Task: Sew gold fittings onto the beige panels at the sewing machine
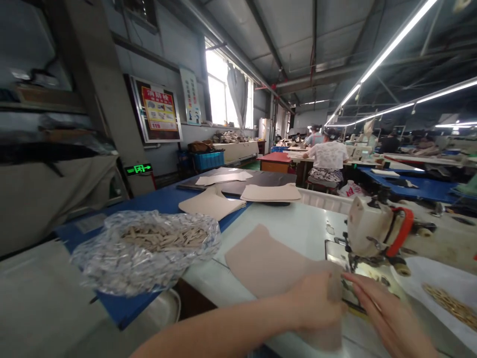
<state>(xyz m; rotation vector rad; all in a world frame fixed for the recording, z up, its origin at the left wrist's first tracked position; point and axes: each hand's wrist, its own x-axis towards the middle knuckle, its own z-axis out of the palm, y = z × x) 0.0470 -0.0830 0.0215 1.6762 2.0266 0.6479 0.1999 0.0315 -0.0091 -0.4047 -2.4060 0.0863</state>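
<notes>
A flat beige fabric piece [264, 258] lies on the pale sewing table, its right part running under and past my left hand [316, 301]. The fingers of my left hand are closed on this piece beside the needle area; motion blurs them. My right hand [383, 308] is just to the right, fingers stretched and close together, its fingertips near the fabric's edge at the machine bed. Whether something thin sits between its thumb and fingers is too blurred to tell. The white sewing machine [368, 228] with an orange-red guard stands behind my right hand.
A clear plastic bag [149, 253] of small beige strips sits on the blue table at left. Beige panel stacks [212, 201] [270, 193] lie farther back. A white tray [428, 278] with small tan pieces is at right. A person in a white top [328, 155] sits beyond.
</notes>
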